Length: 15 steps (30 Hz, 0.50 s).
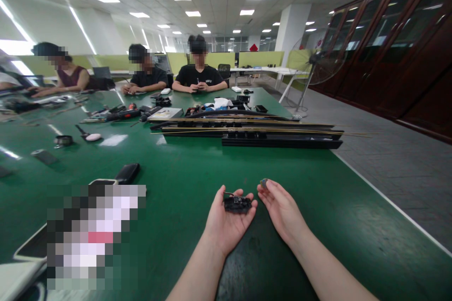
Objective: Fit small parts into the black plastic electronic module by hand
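Note:
My left hand is turned palm up above the green table. Its fingers curl round a small black device, with what looks like a thin wire or strip along its upper left side. Just to the right, my right hand pinches a tiny bluish-grey piece between thumb and fingertips. What kind of piece it is, I cannot make out. The two hands are close together but apart.
Long black rails with thin brass-coloured rods lie across the table ahead. A blurred-out screen and a black case are at left. Tools lie farther back. Several people sit beyond; a standing fan is at right.

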Each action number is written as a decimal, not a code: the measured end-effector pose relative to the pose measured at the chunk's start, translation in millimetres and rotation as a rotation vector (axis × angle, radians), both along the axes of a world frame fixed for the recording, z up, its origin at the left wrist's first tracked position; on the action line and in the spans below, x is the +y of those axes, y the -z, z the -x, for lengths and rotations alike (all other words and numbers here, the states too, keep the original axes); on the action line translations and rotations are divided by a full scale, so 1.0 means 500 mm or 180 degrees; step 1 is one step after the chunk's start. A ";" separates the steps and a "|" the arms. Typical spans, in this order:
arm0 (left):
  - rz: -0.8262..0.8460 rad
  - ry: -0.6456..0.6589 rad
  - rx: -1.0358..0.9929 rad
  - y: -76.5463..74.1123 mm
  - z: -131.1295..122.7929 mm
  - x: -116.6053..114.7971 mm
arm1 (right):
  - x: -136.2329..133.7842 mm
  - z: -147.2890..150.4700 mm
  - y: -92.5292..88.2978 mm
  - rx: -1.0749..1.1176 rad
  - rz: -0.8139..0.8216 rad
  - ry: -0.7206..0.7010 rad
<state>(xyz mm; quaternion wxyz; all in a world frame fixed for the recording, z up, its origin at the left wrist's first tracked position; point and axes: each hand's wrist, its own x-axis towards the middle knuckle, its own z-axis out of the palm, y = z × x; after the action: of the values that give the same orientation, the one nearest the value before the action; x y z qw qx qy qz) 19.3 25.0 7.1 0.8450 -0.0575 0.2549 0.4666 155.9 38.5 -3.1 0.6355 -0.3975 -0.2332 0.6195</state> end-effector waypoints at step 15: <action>-0.0004 0.0008 -0.0010 0.002 0.001 0.001 | 0.001 0.000 0.003 0.0067 0.0000 -0.0008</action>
<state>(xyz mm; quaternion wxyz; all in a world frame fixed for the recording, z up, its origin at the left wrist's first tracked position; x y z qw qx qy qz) 19.0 25.6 6.0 0.8461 -0.0573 0.2534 0.4655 155.8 38.8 -4.5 0.6371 -0.3907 -0.2270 0.6244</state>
